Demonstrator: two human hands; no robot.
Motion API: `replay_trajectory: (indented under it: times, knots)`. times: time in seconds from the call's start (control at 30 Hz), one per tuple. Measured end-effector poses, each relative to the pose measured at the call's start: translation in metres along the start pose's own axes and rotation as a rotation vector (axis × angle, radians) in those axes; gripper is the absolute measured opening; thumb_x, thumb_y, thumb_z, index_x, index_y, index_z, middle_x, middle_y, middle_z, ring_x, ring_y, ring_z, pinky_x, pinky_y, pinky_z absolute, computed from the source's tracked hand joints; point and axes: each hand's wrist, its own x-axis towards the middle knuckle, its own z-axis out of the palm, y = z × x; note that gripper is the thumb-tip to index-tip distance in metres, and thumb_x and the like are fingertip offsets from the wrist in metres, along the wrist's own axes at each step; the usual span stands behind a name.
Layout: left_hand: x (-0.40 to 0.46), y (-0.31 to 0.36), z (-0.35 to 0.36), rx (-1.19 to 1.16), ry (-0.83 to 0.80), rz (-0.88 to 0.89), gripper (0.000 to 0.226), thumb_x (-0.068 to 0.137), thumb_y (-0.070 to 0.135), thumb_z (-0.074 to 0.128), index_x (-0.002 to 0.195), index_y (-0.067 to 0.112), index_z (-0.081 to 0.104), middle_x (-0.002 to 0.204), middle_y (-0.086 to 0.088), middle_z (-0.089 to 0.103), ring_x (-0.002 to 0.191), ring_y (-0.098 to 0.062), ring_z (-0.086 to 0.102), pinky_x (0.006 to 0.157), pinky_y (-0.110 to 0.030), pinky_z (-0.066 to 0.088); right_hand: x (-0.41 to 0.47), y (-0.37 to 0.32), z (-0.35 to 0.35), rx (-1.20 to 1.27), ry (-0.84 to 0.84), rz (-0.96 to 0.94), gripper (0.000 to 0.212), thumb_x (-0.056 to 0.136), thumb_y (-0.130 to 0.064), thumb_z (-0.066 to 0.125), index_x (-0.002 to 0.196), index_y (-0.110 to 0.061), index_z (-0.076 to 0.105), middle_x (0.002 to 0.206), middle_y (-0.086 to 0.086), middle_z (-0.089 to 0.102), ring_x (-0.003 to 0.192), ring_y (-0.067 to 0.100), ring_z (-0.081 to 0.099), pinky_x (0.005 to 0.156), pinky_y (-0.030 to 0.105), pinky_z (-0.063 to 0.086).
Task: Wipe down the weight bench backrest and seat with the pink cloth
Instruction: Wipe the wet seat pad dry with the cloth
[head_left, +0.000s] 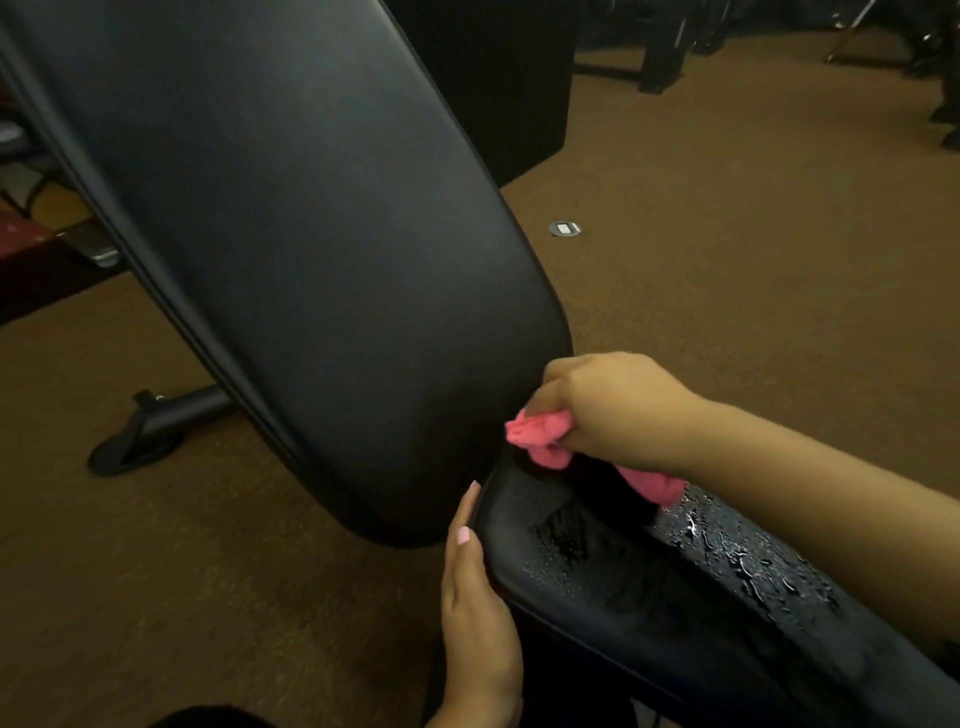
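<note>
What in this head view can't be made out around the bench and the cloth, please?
- Gap between backrest and seat: hidden by the right hand and pink cloth.
- Right side of the seat: covered by the right forearm.
- Backrest top: cut off by the upper edge.
- Left hand fingertips: mostly behind the seat's edge.
- Equipment at the far top right: too dark and blurred to identify.
</note>
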Motion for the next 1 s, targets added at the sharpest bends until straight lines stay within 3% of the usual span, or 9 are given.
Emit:
replay_trajectory:
  times: [0.13,0.23,0.37,0.43,0.53,0.63,0.73,0.87,1.0]
  knots:
    - [-0.001,0.004,-0.001,-0.015,0.030,0.013,0.038,0.103,0.011,0.032,0.106,0.029,0.065,0.105,0.023,0.067,0.102,0.013,0.058,0.078,0.000,0.042,-0.008,-0.037,0.008,0.044,-0.026,-0.181,0.030,0.078,-0.043,0.060,0.107,-0.041,0.063,0.101,-0.009,0.056,0.095,0.015,0.057,0.077,0.034,0.045]
    - [-0.001,0.003,-0.002,-0.021,-0.016,-0.011,0.039,0.104,0.014,0.031,0.120,0.026,0.064,0.117,0.016,0.068,0.112,0.006,0.058,0.086,-0.009,0.043,-0.030,-0.033,0.002,0.049,-0.106,-0.211,0.033,0.079,-0.039,0.061,0.111,-0.041,0.062,0.106,-0.013,0.056,0.098,0.011,0.056,0.079,0.030,0.041]
    - [-0.001,0.001,-0.005,-0.048,-0.050,-0.034,0.041,0.103,0.014,0.030,0.130,0.021,0.060,0.128,0.011,0.064,0.121,0.000,0.056,0.093,-0.015,0.041,-0.026,-0.020,0.000,0.035,-0.017,-0.101,0.029,0.078,-0.039,0.059,0.106,-0.042,0.063,0.101,-0.011,0.056,0.095,0.014,0.059,0.067,0.028,0.038]
    - [-0.001,0.001,-0.005,-0.079,-0.051,-0.044,0.038,0.103,0.017,0.032,0.126,0.019,0.062,0.121,0.009,0.068,0.118,-0.004,0.058,0.098,-0.021,0.041,-0.014,-0.030,0.004,-0.006,0.031,-0.080,0.027,0.078,-0.042,0.059,0.104,-0.041,0.063,0.100,-0.009,0.055,0.095,0.015,0.058,0.066,0.028,0.035]
    - [0.000,0.003,-0.006,-0.197,-0.021,-0.099,0.032,0.102,0.020,0.035,0.105,0.019,0.067,0.099,0.009,0.074,0.101,-0.004,0.063,0.084,-0.015,0.046,-0.015,-0.057,0.012,-0.033,0.054,-0.226,0.024,0.076,-0.044,0.058,0.097,-0.036,0.066,0.092,-0.005,0.056,0.084,0.019,0.058,0.065,0.030,0.035]
    - [-0.001,0.003,-0.008,-0.223,-0.109,-0.108,0.038,0.101,0.033,0.035,0.120,0.016,0.063,0.120,0.001,0.068,0.110,-0.009,0.062,0.095,-0.021,0.046,-0.036,-0.061,0.011,-0.045,-0.056,-0.258,0.027,0.077,-0.043,0.055,0.102,-0.038,0.064,0.093,-0.008,0.056,0.086,0.014,0.056,0.066,0.030,0.033]
    - [0.000,-0.001,-0.009,-0.229,-0.201,-0.121,0.051,0.100,0.041,0.021,0.135,0.021,0.053,0.130,0.003,0.063,0.121,-0.004,0.056,0.099,-0.020,0.039,-0.044,-0.043,0.002,-0.005,-0.040,-0.141,0.027,0.076,-0.040,0.053,0.101,-0.039,0.064,0.093,-0.011,0.056,0.089,0.015,0.060,0.067,0.029,0.034]
    - [0.000,-0.002,-0.010,-0.199,-0.250,-0.069,0.056,0.096,0.053,0.029,0.135,0.021,0.053,0.132,0.008,0.062,0.124,0.000,0.054,0.098,-0.018,0.037,-0.028,-0.043,0.004,-0.025,0.031,-0.018,0.029,0.079,-0.043,0.055,0.108,-0.040,0.062,0.100,-0.010,0.053,0.096,0.015,0.057,0.068,0.027,0.033]
    - [0.004,-0.005,-0.013,-0.232,-0.218,-0.089,0.049,0.100,0.047,0.027,0.127,0.021,0.058,0.124,0.004,0.068,0.119,-0.005,0.059,0.096,-0.021,0.041,-0.035,-0.065,0.016,-0.044,0.059,-0.151,0.033,0.072,-0.050,0.041,0.089,-0.038,0.068,0.082,-0.008,0.057,0.074,0.015,0.059,0.061,0.027,0.034]
